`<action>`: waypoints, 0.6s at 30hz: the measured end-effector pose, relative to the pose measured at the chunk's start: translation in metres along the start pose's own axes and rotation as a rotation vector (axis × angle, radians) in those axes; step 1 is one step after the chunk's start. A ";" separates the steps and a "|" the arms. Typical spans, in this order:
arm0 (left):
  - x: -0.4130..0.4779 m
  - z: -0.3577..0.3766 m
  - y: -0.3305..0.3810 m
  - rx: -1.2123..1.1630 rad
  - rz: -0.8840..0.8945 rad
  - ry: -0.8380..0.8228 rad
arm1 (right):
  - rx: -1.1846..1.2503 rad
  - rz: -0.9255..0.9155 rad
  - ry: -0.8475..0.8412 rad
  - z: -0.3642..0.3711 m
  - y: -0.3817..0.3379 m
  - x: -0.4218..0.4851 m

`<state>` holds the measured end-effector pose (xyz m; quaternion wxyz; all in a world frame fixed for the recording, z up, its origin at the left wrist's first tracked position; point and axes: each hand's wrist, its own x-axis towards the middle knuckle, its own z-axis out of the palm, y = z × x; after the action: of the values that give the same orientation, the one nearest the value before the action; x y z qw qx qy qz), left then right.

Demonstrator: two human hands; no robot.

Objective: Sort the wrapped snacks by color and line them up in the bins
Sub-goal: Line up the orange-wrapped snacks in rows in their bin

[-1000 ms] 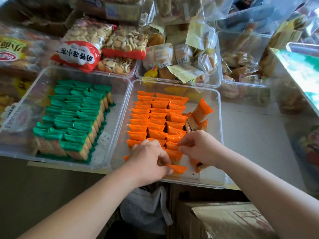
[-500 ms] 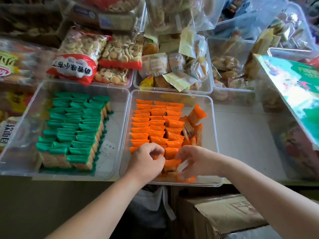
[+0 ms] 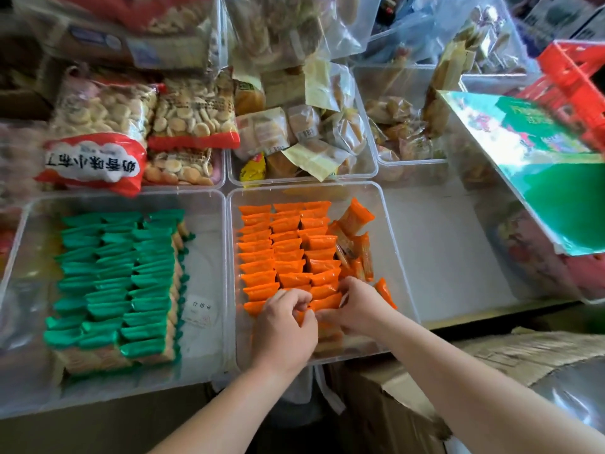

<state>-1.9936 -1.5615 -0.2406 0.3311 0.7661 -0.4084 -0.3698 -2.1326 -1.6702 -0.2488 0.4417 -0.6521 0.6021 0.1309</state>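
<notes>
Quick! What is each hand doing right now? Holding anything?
Left hand: fingers curled, pinching orange plastic-wrapped snacks.
Right hand: pinching those orange snacks too.

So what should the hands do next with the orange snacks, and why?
Probably tuck the orange packet that both hands pinch down into the near end of its row. The left hand and right hand meet there, and loose packets lie tilted beside the rows in the clear bin, waiting their turn.
</notes>
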 end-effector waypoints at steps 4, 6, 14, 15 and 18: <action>-0.002 0.005 0.001 0.061 0.028 0.020 | 0.092 0.045 -0.131 -0.024 0.004 -0.001; -0.002 0.006 0.008 0.071 0.024 0.016 | 0.032 0.000 -0.085 -0.040 0.007 -0.006; 0.051 0.019 0.060 0.119 0.080 -0.187 | -0.073 -0.193 0.317 -0.122 0.010 -0.001; 0.061 0.024 0.067 0.140 0.106 -0.207 | -0.070 -0.189 0.352 -0.128 0.012 0.006; 0.098 0.042 0.086 0.222 0.186 -0.250 | 0.075 -0.175 0.428 -0.140 0.014 0.028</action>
<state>-2.0232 -1.6937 -0.2212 0.2239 0.7049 -0.5538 -0.3824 -2.1894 -1.7899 -0.1934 0.3373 -0.6980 0.6276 -0.0716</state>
